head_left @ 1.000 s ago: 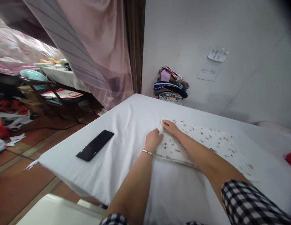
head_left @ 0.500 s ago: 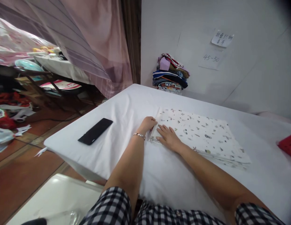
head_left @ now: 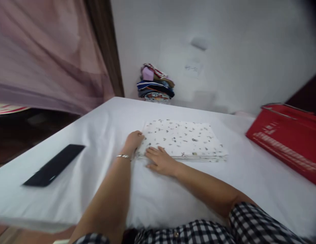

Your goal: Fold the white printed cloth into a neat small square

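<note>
both hands have slid to the folded cloth's near-left corner. left hand curls on its edge, grip loose; right hand lies flat and open, holding nothing.

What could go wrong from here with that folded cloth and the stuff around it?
The left hand and right hand press only the near-left corner of the folded patterned cloth; its far layers may shift or splay. The black phone lies close to the table's left edge, so tugging the white cover could drag it off.
</note>
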`<state>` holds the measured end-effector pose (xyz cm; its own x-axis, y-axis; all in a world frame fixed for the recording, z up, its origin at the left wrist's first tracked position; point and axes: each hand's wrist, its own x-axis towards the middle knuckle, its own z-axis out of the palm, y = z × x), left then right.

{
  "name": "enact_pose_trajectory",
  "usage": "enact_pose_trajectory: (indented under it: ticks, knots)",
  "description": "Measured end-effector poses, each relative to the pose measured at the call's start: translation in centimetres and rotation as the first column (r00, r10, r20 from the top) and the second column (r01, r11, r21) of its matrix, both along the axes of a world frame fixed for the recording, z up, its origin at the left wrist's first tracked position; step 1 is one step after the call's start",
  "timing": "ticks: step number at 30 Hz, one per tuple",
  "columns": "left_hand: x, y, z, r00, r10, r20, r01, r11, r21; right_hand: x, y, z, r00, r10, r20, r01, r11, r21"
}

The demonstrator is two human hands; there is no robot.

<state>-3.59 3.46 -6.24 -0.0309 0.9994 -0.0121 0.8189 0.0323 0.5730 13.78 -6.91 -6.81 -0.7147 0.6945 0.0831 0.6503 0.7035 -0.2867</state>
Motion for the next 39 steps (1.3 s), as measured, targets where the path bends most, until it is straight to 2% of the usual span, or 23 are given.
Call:
enact_pose_trajectory:
  ticks: [3, 6, 8, 9, 10, 11, 12, 13, 14, 15, 16, 17, 18, 20, 25, 30, 35, 39]
  knots:
    - [-0.2, 0.2, 0.4, 0.999, -0.025, -0.048, 0.025, 1.000, -0.006, 3.9, -2.1, 0.8, 0.999, -0.032, -0.002, 0.032, 0.999, 0.010]
    - [-0.2, 0.1, 1.1, 0.991, -0.022, -0.132, 0.018, 0.999, -0.033, 9.3, -5.4, 0.8, 0.994, -0.050, -0.099, 0.056, 0.997, 0.053]
    - [0.2, -0.3, 1.8, 0.982, -0.003, -0.186, 0.005, 1.000, 0.013, 13.5, -7.3, 0.5, 0.959, -0.154, -0.237, 0.180, 0.980, 0.088]
    - [0.7, -0.5, 2.1, 0.977, 0.009, -0.213, 0.004, 0.998, 0.060, 15.8, -8.1, 0.3, 0.910, -0.261, -0.322, 0.303, 0.949, 0.089]
    - [1.3, -0.8, 2.3, 0.972, 0.010, -0.237, 0.018, 0.993, 0.116, 18.0, -8.6, 0.2, 0.819, -0.399, -0.413, 0.461, 0.885, 0.060]
    - [2.2, -1.1, 2.4, 0.968, -0.005, -0.251, 0.049, 0.984, 0.170, 20.2, -9.0, 0.1, 0.682, -0.540, -0.493, 0.617, 0.787, -0.007]
    - [3.2, -1.5, 2.4, 0.966, -0.043, -0.256, 0.100, 0.972, 0.212, 22.3, -9.2, 0.1, 0.506, -0.667, -0.547, 0.746, 0.657, -0.110]
    - [4.4, -2.0, 2.2, 0.961, -0.109, -0.254, 0.170, 0.957, 0.233, 24.1, -9.2, 0.1, 0.330, -0.759, -0.562, 0.820, 0.525, -0.227]
    - [5.7, -2.5, 2.0, 0.948, -0.195, -0.252, 0.256, 0.937, 0.236, 25.6, -9.1, 0.2, 0.176, -0.826, -0.536, 0.845, 0.406, -0.347]
    - [7.0, -3.0, 1.6, 0.922, -0.289, -0.257, 0.348, 0.910, 0.224, 26.9, -8.8, 0.4, 0.058, -0.869, -0.491, 0.840, 0.308, -0.446]
    - [8.2, -3.6, 1.1, 0.887, -0.377, -0.267, 0.434, 0.878, 0.202, 27.8, -8.5, 0.6, -0.015, -0.897, -0.442, 0.822, 0.241, -0.516]
    - [9.2, -4.2, 0.7, 0.845, -0.453, -0.284, 0.510, 0.843, 0.173, 28.5, -8.1, 0.7, -0.053, -0.916, -0.399, 0.803, 0.198, -0.563]
    - [10.1, -4.7, 0.2, 0.804, -0.510, -0.306, 0.568, 0.810, 0.143, 28.9, -7.7, 0.7, -0.067, -0.928, -0.368, 0.789, 0.177, -0.589]
    - [11.0, -5.5, -0.4, 0.743, -0.576, -0.341, 0.638, 0.764, 0.099, 29.2, -6.8, 0.5, -0.056, -0.942, -0.332, 0.773, 0.169, -0.611]
    - [10.7, -5.8, -0.8, 0.662, -0.650, -0.372, 0.707, 0.707, 0.023, 29.6, -4.8, -0.3, -0.025, -0.957, -0.290, 0.704, 0.189, -0.685]
    - [10.0, -4.9, -1.1, 0.630, -0.677, -0.379, 0.723, 0.690, -0.030, 30.4, -4.6, 0.2, -0.044, -0.958, -0.285, 0.599, 0.203, -0.775]
    - [9.8, -4.5, -1.1, 0.624, -0.692, -0.363, 0.725, 0.686, -0.063, 30.2, -5.1, 0.9, -0.020, -0.981, -0.195, 0.530, 0.155, -0.834]
    - [9.7, -4.5, -0.9, 0.621, -0.701, -0.350, 0.725, 0.684, -0.083, 30.0, -5.1, 1.3, 0.033, -0.995, -0.094, 0.535, 0.096, -0.839]
